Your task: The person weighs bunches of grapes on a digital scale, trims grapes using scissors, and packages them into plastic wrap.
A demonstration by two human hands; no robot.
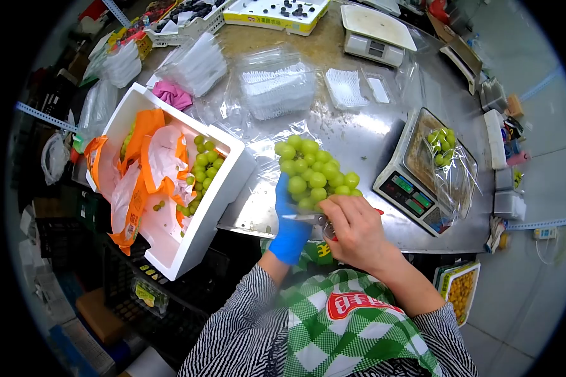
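Note:
My left hand (290,234), in a blue glove, is closed at the underside of a bunch of green grapes (313,169) above the metal table. Most of its fingers are hidden behind the fruit. In my bare right hand (360,234) is a pair of scissors (307,218) with red on the handles. Their blades point left, across the front of the gloved hand and just below the bunch. Clear plastic wrap (258,188) lies under and beside the grapes.
A white foam box (223,141) with grapes and orange-and-white wrapping stands at left. On the right, a digital scale (393,169) carries wrapped grapes (443,146). Stacked clear trays (277,88) and another scale (377,31) are farther back. The table's front edge lies close to my body.

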